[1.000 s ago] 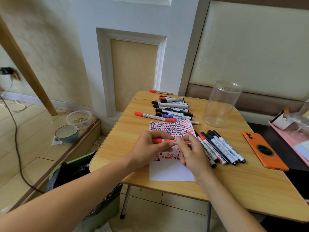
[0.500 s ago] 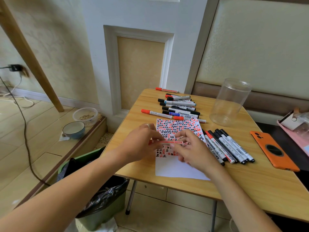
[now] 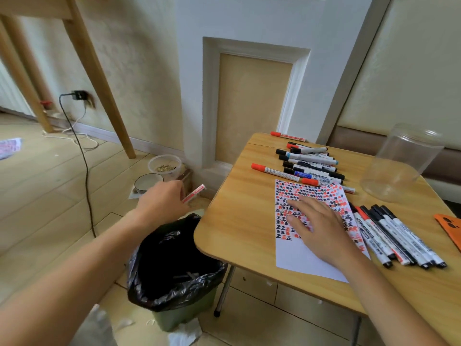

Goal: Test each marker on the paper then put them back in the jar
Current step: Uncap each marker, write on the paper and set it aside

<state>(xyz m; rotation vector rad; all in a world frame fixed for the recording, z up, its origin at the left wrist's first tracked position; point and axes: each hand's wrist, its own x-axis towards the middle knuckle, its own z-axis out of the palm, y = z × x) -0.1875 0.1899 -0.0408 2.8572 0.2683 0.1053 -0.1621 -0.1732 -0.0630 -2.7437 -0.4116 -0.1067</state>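
Note:
My left hand [image 3: 159,204] holds a red marker [image 3: 194,193] out past the table's left edge, above the black-lined waste bin [image 3: 174,268]. My right hand [image 3: 321,227] lies flat with straight fingers on the white paper [image 3: 299,260], which is covered with red and black test marks. A clear empty jar [image 3: 401,163] stands at the back right of the wooden table [image 3: 234,221]. One pile of markers [image 3: 308,164] lies behind the paper. A second row of markers [image 3: 396,238] lies to the right of it.
An orange phone [image 3: 449,227] lies at the table's right edge. On the floor to the left are a bowl [image 3: 147,183], a plastic tub [image 3: 164,164], a black cable [image 3: 86,166] and wooden table legs [image 3: 99,78]. A wall stands behind the table.
My left hand has carried the red marker from over the paper leftward off the table to above the bin. My right hand has let go of it and now rests flat on the paper.

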